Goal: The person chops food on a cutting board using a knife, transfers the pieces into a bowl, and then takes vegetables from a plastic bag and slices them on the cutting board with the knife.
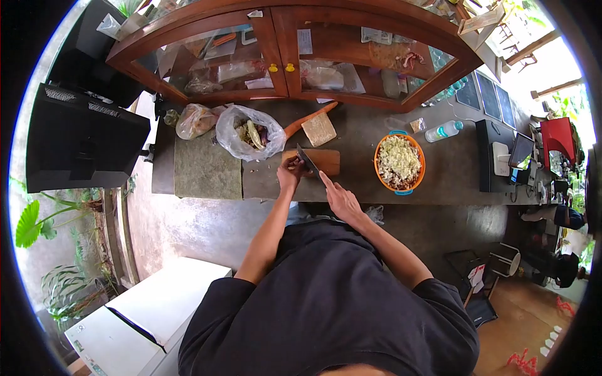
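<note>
My right hand grips a kitchen knife, its blade slanting up and left over a wooden cutting board. At the board's left end, my left hand is closed, with fingers close to the blade. Whatever it pinches is too small and covered to make out. Just beyond the left hand stands an open clear plastic bag with vegetable scraps in it. To the right of the board, an orange basin with blue handles is heaped with pale chopped pieces.
Behind the board lies a square wooden block. A green-grey mat covers the table's left part, near another filled bag. A water bottle lies beyond the basin. A glass-doored cabinet borders the back.
</note>
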### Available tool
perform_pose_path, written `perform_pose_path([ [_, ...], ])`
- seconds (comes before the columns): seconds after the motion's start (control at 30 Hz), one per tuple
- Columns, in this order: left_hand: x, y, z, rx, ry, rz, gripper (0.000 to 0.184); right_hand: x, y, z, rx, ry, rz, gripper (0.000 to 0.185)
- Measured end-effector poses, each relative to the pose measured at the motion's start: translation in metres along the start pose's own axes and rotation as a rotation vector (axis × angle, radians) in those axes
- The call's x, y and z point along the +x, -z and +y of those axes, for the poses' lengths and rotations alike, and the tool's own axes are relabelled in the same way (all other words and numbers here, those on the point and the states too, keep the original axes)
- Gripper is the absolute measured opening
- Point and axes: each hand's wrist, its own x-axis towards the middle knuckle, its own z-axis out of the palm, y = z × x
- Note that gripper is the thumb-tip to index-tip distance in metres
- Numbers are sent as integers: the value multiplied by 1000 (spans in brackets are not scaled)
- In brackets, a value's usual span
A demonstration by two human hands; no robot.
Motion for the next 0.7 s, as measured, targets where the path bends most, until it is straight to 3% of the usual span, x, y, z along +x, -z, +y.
perform_pose_path([
  [0.1,21,0,-44,47,-31,24,34,0,1,-5,-39,-5,-1,65],
  [0.27,-12,-1,28,222,-70,71,31,2,-7,-5,-98,-2,2,74],
  [0.47,-10,1,26,210,-99,68,30,8,-7,-13,-108,-71,-91,81],
  [0.7,0,6,13,252,-77,47,29,19,-13,-18,-78,-70,-49,80],
])
